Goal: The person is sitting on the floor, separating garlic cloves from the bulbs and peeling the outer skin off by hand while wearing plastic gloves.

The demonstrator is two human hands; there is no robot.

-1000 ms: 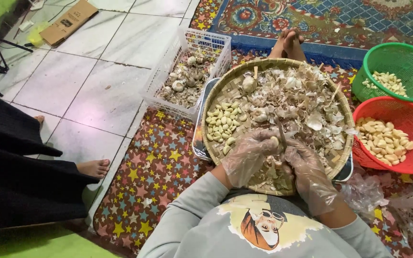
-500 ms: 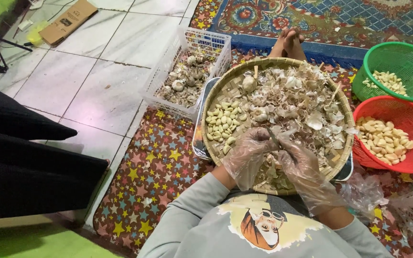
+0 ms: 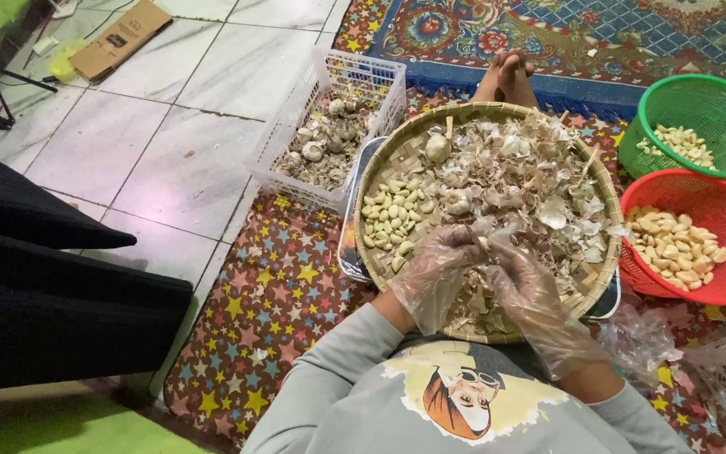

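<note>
Two gloved hands, left hand [image 3: 439, 273] & right hand [image 3: 524, 290], pinch shut on one garlic clove [image 3: 483, 245] at frame center; we risk it slipping into the skins [image 3: 539, 181], loose gloves.

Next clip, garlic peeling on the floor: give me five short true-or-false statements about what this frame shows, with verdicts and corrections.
1. Both hands, left hand and right hand, wear clear plastic gloves. True.
2. The hands meet over the woven tray, pinching a small garlic piece between them. True.
3. The red basket is empty. False: it holds peeled cloves.
4. The white crate sits right of the tray. False: it stands to its left, holding unpeeled garlic bulbs.
5. Peeled cloves lie in a pile on the tray's left side, apart from the papery skins. True.
</note>
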